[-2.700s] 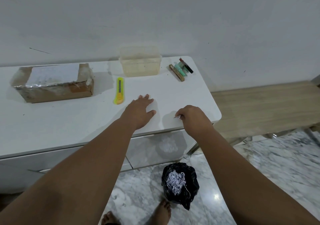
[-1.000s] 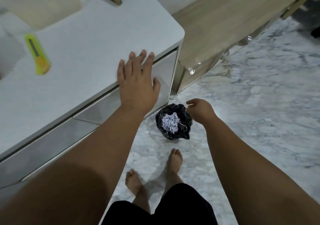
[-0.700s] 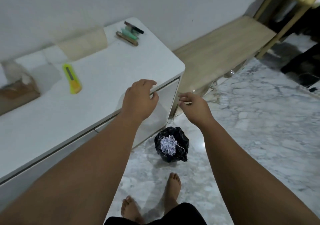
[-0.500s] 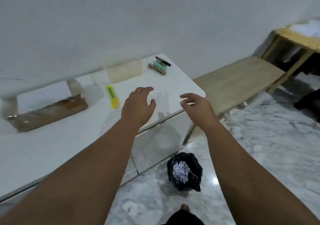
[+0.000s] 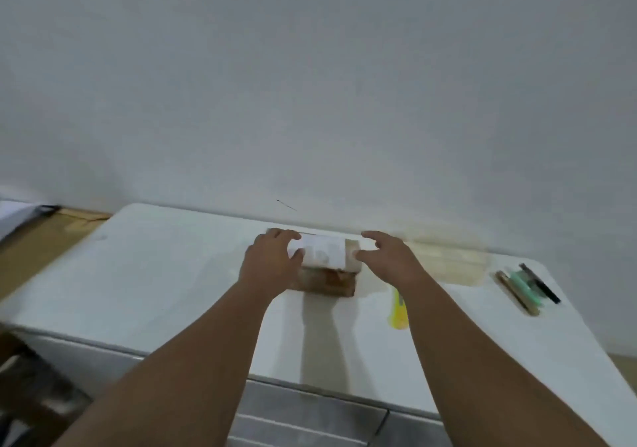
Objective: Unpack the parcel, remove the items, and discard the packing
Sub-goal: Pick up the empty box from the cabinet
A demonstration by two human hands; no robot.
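The parcel, a brown cardboard box with a white label on top, lies near the back of the white table. My left hand lies over its left end, fingers curled over the far edge and thumb on the label. My right hand is at the box's right end with fingers spread and the thumb at the box's corner. The view is blurred by motion.
A yellow box cutter lies right of the parcel, partly under my right forearm. A clear plastic container stands by the wall. Several pens and small items lie at the far right. Drawer fronts run below the table edge.
My view swung up from the black bag on the floor and left along the table. Both hands moved from the table's right end to the parcel, and the left one now rests on it.
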